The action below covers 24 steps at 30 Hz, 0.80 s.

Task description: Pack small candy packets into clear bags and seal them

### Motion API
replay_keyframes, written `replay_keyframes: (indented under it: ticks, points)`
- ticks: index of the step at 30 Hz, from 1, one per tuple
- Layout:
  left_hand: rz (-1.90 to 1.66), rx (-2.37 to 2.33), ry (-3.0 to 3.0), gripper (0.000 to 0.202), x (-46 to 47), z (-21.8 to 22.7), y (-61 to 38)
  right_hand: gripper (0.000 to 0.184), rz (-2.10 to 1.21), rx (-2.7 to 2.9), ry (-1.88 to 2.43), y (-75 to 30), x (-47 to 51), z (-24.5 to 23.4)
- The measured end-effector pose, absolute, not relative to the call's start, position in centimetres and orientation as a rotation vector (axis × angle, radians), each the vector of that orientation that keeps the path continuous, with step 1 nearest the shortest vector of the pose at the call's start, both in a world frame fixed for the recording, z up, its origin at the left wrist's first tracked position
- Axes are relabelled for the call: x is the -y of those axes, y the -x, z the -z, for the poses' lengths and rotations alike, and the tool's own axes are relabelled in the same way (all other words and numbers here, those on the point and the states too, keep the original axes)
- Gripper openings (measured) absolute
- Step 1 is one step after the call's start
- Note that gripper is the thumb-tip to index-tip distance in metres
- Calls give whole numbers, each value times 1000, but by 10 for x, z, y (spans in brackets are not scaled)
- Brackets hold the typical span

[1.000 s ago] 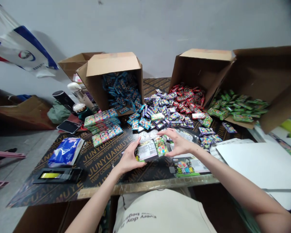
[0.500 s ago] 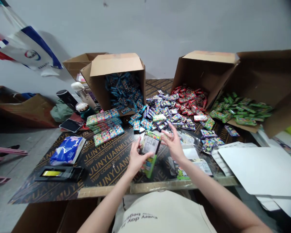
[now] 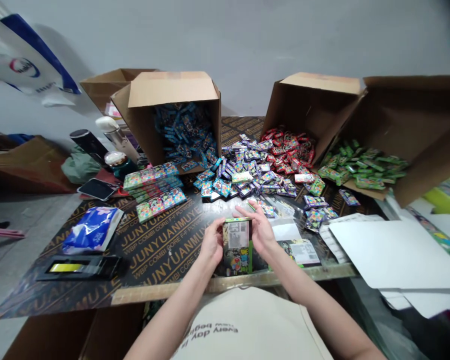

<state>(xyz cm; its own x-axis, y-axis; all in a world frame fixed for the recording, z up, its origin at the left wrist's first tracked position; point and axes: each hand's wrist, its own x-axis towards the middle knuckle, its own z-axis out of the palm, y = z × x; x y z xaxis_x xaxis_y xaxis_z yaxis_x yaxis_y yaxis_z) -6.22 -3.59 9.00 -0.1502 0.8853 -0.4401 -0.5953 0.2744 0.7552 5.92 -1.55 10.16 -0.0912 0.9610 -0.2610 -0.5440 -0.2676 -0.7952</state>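
Both my hands hold one small printed carton (image 3: 237,245) upright near the table's front edge, its label side with a barcode facing me. My left hand (image 3: 211,244) grips its left side and my right hand (image 3: 260,231) grips its right side, fingers curled round the top. Flat unfolded cartons (image 3: 298,251) lie just right of my hands. Beyond them spreads a heap of small purple and blue packets (image 3: 247,172).
Three cardboard boxes lie tipped on the dark board: one with blue packets (image 3: 172,117), one with red (image 3: 307,112), one with green (image 3: 408,130). Stacked filled cartons (image 3: 153,190), a tissue pack (image 3: 93,230), a tape dispenser (image 3: 77,266) at left; white sheets (image 3: 390,252) at right.
The carton was held flat and sideways a second ago. It has been turned and now stands upright between both hands, closer to the table's front edge.
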Motion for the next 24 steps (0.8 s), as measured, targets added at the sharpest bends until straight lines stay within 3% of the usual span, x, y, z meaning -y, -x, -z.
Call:
replay_keyframes:
  ticks: [4,7,12,19,24]
  points:
    - [-1347,-1143,-555,14,31,-100,69,29,-1740,745,1060,-72,6,-96]
    - [-1376,-1282,-1072,10,33,-109,75,15,-1590,937,1099,-82,5,-94]
    - [-1172,-1381,-1367,16,24,-118,87,15,-1286,1270,1085,-90,13,-100]
    - [-1027,-1304,-1360,14,7,-122,89,15,-1296,1365,1038,-94,5,-103]
    - [-1100,-1295,-1873,12,21,-124,91,17,-1211,1529,991,-96,7,-103]
